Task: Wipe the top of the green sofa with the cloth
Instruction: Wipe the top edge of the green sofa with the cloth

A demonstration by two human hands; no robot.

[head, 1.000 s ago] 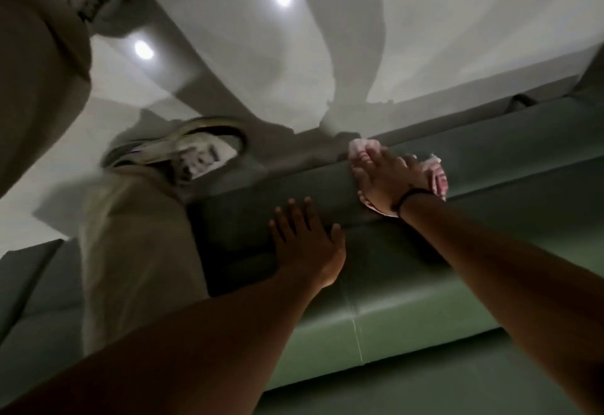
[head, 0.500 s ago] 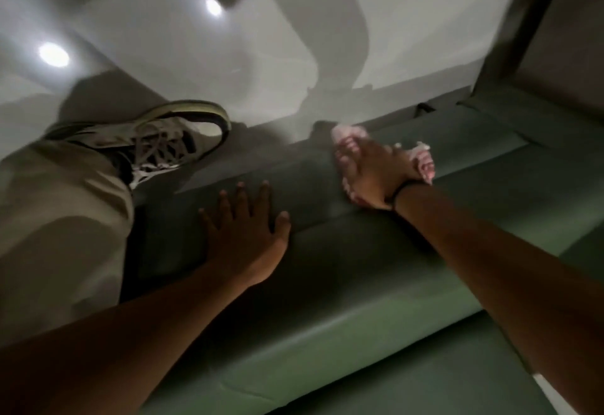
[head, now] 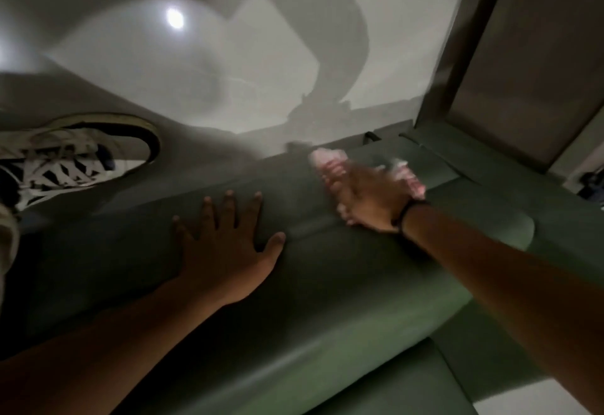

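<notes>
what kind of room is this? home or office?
Likely a home living room, though that's a guess: a green sofa being wiped with a pink cloth, glossy pale floor behind it, and a sneaker there.

There is one view only, from a wide-angle camera on the person's head, so no second view shares the scene. It looks forward and steeply down over the back of the sofa [head: 327, 300], whose top runs slantwise from lower left to upper right. The lens sits close: both forearms enter from the bottom corners and fill much of the lower frame, with the left hand [head: 225, 251] near centre and the right hand [head: 369, 199] just beyond it. Past the sofa top, the view reaches the pale floor [head: 261, 64] and a shoe [head: 75, 159] at the left edge. Straight edges bend toward the borders.
</notes>
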